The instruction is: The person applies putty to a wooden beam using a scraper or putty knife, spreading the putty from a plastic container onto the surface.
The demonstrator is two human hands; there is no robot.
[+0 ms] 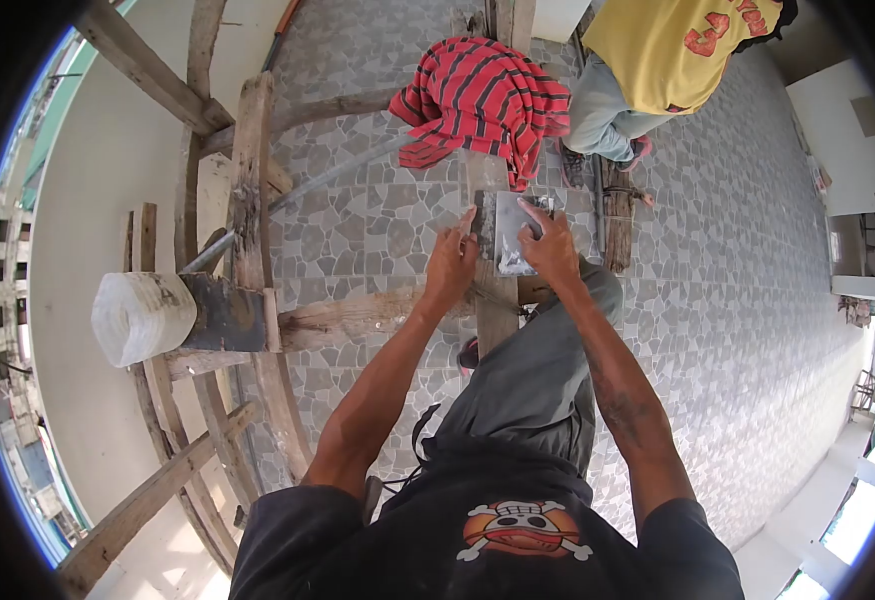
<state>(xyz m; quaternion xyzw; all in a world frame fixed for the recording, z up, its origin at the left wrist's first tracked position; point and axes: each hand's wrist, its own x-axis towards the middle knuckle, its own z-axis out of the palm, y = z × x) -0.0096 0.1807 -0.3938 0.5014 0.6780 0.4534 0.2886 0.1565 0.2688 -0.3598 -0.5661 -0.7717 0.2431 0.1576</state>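
Observation:
My left hand (pixel 453 265) is closed at the near left edge of a dark, speckled flat plate (pixel 487 228), index finger stretched along it. Closed on a grey flat blade (pixel 511 225) smeared with white paste, my right hand (pixel 550 250) has its index finger laid over the face. Blade and plate overlap side by side above a wooden plank (pixel 498 318). Beyond them a red and black striped cloth (pixel 483 95) drapes over the timber. What lies under my curled fingers is hidden.
A person in a yellow shirt (pixel 648 60) is at the upper right. To the left stands a rough timber frame (pixel 253 180), with a white plastic-wrapped roll (pixel 138 315) by a dark board (pixel 230 318). Below spreads a stone-patterned floor (pixel 718 290); a pale wall (pixel 88 200) lies beyond the timber.

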